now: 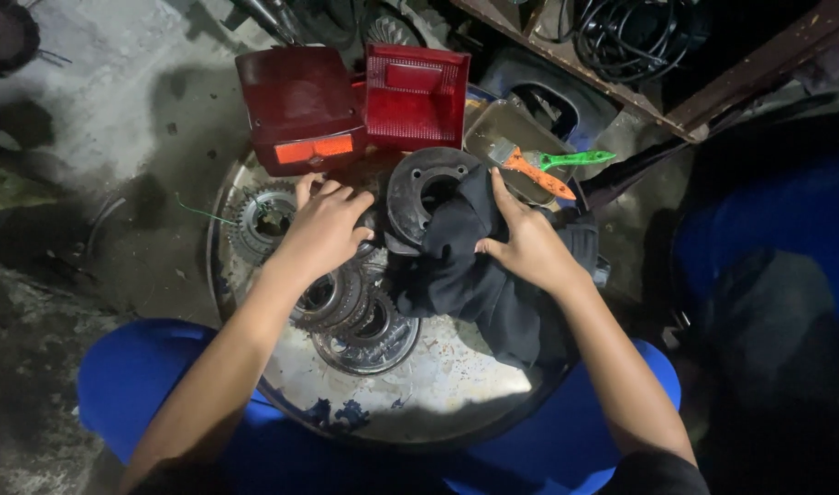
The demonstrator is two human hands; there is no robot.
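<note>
**A:** what's actually being held here?

**B:** a dark round metal disc (426,194) with a big centre hole and small bolt holes, sitting tilted near the top middle of a round metal tray (438,390). A black cloth (474,266) is draped over its right side. The right hand (529,246) is closed on that cloth, thumb pressed up against the disc edge, fingers curled into the fabric.

**A:** and the other one?

**B:** left hand (323,229) is cupped palm-down, fingers bent, gripping the disc's left edge. Right below it there's a stack of 2 or 3 toothed rings (355,312), and 1 more gear (263,220) just left of the wrist.

**A:** stuff around the tray?

**B:** 2 red lamp housings (360,101) at the far rim, plus a clear tub (511,147) with an orange-handled brush (529,170) and a green-handled one (575,159). The tray rests across blue-clad knees (135,376), concrete floor (98,110) on the left.
</note>
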